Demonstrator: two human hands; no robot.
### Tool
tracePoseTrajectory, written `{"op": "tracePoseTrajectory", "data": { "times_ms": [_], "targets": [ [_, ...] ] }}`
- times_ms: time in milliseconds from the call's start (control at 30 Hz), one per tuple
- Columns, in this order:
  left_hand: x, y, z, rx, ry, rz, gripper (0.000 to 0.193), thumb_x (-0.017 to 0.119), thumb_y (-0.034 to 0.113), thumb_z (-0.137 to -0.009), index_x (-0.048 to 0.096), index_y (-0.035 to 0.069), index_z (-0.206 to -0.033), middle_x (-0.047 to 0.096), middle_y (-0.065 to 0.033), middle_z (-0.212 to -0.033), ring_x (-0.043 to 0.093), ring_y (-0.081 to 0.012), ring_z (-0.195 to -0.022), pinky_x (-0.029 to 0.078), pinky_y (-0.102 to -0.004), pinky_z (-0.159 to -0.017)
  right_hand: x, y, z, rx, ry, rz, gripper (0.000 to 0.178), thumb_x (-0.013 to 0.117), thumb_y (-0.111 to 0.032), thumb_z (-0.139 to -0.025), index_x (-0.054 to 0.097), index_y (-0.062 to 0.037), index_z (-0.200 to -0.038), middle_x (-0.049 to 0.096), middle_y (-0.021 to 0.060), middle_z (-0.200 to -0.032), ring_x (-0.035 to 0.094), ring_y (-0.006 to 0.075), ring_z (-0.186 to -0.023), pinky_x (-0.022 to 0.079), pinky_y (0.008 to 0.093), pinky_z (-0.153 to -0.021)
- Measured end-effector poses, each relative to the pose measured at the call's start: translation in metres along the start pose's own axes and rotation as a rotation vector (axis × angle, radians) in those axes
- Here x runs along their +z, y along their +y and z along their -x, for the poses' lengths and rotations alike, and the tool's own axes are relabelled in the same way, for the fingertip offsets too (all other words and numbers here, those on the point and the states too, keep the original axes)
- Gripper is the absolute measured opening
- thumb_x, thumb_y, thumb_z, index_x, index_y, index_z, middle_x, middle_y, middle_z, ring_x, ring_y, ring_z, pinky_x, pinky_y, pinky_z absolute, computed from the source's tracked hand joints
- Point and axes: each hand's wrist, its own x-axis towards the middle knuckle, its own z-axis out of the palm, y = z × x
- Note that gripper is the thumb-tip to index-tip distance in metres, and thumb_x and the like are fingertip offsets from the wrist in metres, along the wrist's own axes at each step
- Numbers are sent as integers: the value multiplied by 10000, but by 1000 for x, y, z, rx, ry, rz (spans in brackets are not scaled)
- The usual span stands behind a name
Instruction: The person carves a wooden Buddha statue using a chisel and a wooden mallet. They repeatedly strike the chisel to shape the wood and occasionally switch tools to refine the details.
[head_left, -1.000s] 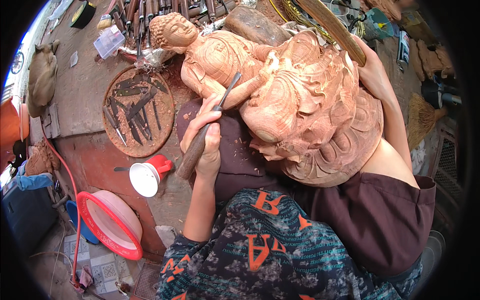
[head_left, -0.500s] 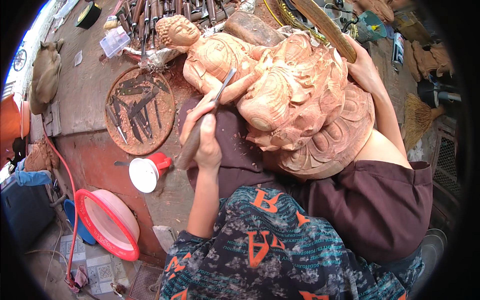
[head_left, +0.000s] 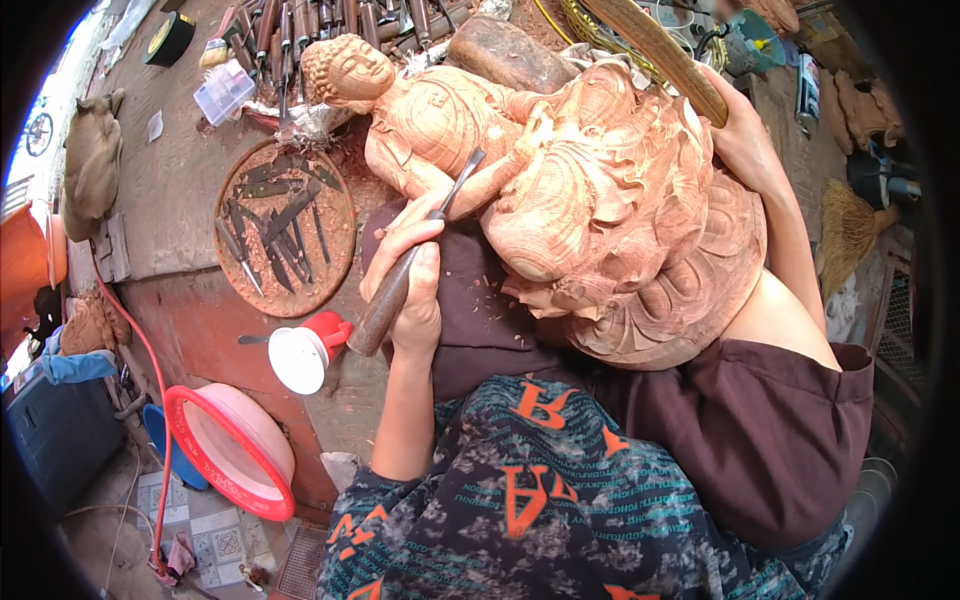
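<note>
A carved wooden statue (head_left: 600, 215) of a seated figure lies across my lap, its head toward the upper left and its petal-carved base toward my right leg. My left hand (head_left: 405, 290) is closed round the dark wooden handle of a chisel (head_left: 460, 185). The chisel's metal tip points up and away, over the statue's arm; I cannot tell whether it touches the wood. On the statue's far right side, my right hand (head_left: 745, 135) is closed round the end of a long wooden club (head_left: 655, 55). Part of its fingers is hidden.
To the left, a round board (head_left: 335, 185) carries several dark blades. Chisels (head_left: 300, 35) with wooden handles crowd the back, near a wooden block (head_left: 510, 55). A red and white cup-shaped thing (head_left: 297, 360) and a red-rimmed basin (head_left: 180, 410) stand at lower left. A hand broom (head_left: 848, 235) lies right.
The statue's base and my right hand with the club sit slightly farther right and lower in view. The chisel has shifted a little, its handle end moving right. Both grips stay the same.
</note>
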Motion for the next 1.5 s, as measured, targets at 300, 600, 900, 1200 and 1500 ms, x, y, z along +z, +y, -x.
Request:
{"op": "tracePoseTrajectory", "data": {
  "times_ms": [300, 600, 900, 1200, 1500],
  "targets": [
    [20, -5, -1, 79, -21, -190, 188, 543, 22, -886, 604, -14, -1060, 591, -221, -1211, 533, -305, -1178, 365, -423, -1052, -2, -17, 0, 82, -19, -13, 526, 606, -21, -846, 462, -95, -1347, 586, 31, -903, 528, 83, -722, 469, 238, -652],
    [4, 11, -8, 38, -39, -101, 249, 577, 135, -846, 605, -37, -1023, 611, -244, -1134, 576, -304, -1065, 432, -416, -955, -4, -17, 2, 218, 26, -80, 622, 538, 47, -773, 440, -95, -1371, 606, 63, -956, 554, 108, -778, 483, 260, -704],
    [-15, 29, 2, 37, -130, -236, 288, 566, 164, -862, 578, -53, -1052, 567, -302, -1187, 591, -325, -1074, 461, -408, -948, -43, -97, 12, -250, -13, 168, 681, 664, 19, -781, 406, -55, -1407, 537, 137, -1325, 532, 181, -1180, 407, 308, -982],
    [-18, 26, -4, 61, -168, -254, 226, 629, 41, -762, 666, -35, -971, 627, -278, -1123, 639, -325, -1037, 502, -373, -903, -6, -200, 48, -972, -161, 271, 482, 691, -244, -704, 663, -266, -1185, 358, -36, -647, 324, 74, -497, 214, 216, -428],
    [-16, 21, -3, 103, -113, -271, 187, 635, 55, -772, 674, -10, -944, 643, -247, -1111, 654, -321, -1005, 514, -368, -883, 9, -212, 66, -1077, -282, 273, 442, 582, -299, -845, 586, -267, -1286, 360, -9, -668, 331, 89, -524, 247, 222, -468]
  ]
}}
